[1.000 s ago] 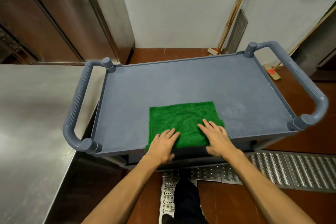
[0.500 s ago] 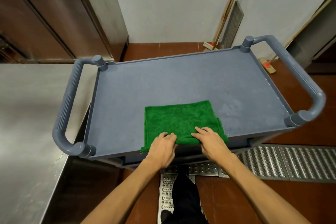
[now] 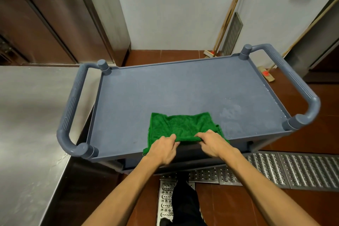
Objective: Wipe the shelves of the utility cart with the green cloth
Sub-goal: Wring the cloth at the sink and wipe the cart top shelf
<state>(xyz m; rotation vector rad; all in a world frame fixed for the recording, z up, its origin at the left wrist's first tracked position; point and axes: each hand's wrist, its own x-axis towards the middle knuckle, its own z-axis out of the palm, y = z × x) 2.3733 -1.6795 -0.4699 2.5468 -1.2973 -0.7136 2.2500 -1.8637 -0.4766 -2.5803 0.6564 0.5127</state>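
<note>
The green cloth [image 3: 181, 126] lies on the top shelf of the grey-blue utility cart [image 3: 165, 90], at its near edge, with its left corner hanging over the rim. My left hand [image 3: 163, 149] grips the cloth's near edge with curled fingers. My right hand [image 3: 213, 143] pinches the same edge a little to the right. The cloth's near edge is bunched up and lifted between my hands. A pale wet patch shows on the shelf right of the cloth. The lower shelves are mostly hidden under the top one.
A stainless steel counter [image 3: 27, 124] stands against the cart's left handle [image 3: 70, 113]. The right handle [image 3: 293, 86] faces brooms [image 3: 266, 75] leaning on the wall. Perforated metal floor grating [image 3: 293, 169] runs under my feet and to the right.
My hands slid back from lying flat on the cloth to its near edge and curled round it. The cloth got pulled towards me and its near edge bunched up.
</note>
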